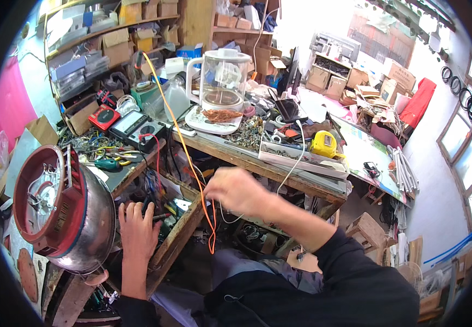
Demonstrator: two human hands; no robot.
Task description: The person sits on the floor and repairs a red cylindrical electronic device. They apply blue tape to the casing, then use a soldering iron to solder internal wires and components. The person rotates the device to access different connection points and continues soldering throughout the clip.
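Observation:
My right hand (237,192) is closed, its fingertips pinched at an orange wire (183,143). From the cluttered shelf side the wire slants down to the fingers, and a narrow loop of it hangs below them. At the edge of an open drawer (177,240), my left hand (138,231) is spread with the fingers pointing away from me. Dark handles and loose leads lie just past its fingertips. Left of that hand, a round metal appliance (91,218) with a reddish-brown base lies tilted, its underside and white inner wiring exposed.
A multimeter (138,129), a red meter (104,117) and pliers lie on the left bench. A glass kettle (225,82) stands on the middle bench by loose screws. A yellow tape measure (324,144) sits in a white tray (301,161). A cardboard box (366,231) is on the floor.

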